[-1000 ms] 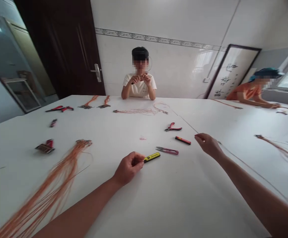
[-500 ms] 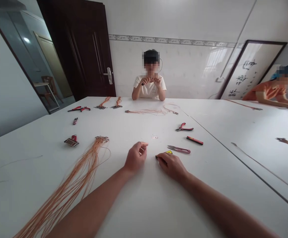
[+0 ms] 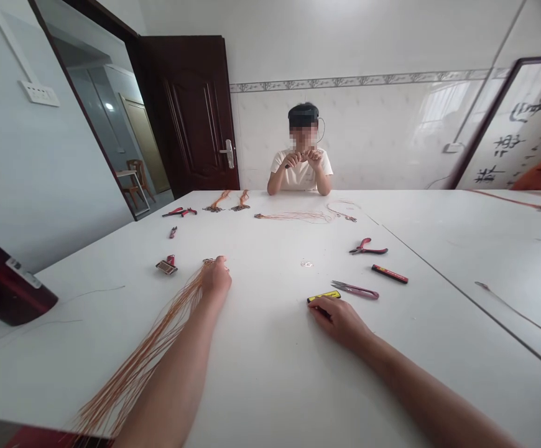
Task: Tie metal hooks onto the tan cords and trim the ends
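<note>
My left hand [image 3: 217, 278] lies over the near-right side of the looped metal ends of a bundle of orange cords [image 3: 158, 339]. Its fingers are mostly hidden behind the back of the hand, so I cannot see whether they grip a cord. My right hand [image 3: 340, 318] rests on the table with its fingers curled in. Its fingertips are at the near edge of a small yellow-and-black bar [image 3: 324, 297]; whatever lies inside the curl is hidden. Just beyond are thread snips [image 3: 357, 290] with a pinkish handle. Between the hands, farther off, lie tiny shiny rings [image 3: 306, 264].
Red-handled pliers [image 3: 367, 247] and a red-and-black bar [image 3: 390, 274] lie to the right. A dark red cylinder [image 3: 12, 280] stands at the left edge. More cord bundles [image 3: 293, 216] lie before a person [image 3: 301, 168] seated opposite, hands raised. A seam [image 3: 438, 274] crosses the table.
My left hand has gone left from the middle onto the cord ends. My right hand has drawn slightly clear of the yellow-and-black bar, which now shows more fully. The view has turned left.
</note>
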The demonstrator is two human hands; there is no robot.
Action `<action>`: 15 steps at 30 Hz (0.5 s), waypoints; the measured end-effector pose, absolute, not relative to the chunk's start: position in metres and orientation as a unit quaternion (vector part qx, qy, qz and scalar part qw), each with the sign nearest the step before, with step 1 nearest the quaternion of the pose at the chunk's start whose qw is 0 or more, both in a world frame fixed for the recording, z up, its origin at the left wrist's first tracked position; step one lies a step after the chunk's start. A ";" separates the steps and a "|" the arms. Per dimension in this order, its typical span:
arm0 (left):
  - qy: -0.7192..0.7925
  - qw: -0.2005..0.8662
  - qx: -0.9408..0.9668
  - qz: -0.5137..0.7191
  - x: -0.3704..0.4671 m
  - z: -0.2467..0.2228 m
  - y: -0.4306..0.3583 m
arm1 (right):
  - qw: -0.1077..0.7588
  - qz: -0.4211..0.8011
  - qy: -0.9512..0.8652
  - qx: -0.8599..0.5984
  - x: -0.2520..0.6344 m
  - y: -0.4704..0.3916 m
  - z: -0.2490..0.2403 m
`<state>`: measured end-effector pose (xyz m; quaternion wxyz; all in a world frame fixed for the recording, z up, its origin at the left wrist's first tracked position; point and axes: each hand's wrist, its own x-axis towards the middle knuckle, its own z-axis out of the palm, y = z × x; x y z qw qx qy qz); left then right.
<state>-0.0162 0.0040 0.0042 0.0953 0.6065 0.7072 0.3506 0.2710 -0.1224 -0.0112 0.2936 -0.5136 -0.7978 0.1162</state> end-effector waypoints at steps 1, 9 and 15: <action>0.706 0.090 0.611 0.347 -0.017 0.004 0.004 | 0.293 0.120 -0.797 -0.514 0.271 -0.123 -0.010; 0.702 0.036 0.618 0.351 -0.028 0.009 0.008 | 0.292 0.139 -0.793 -0.517 0.273 -0.125 -0.005; 0.691 0.035 0.643 0.330 -0.020 0.007 0.010 | 0.295 0.143 -0.793 -0.513 0.273 -0.125 -0.003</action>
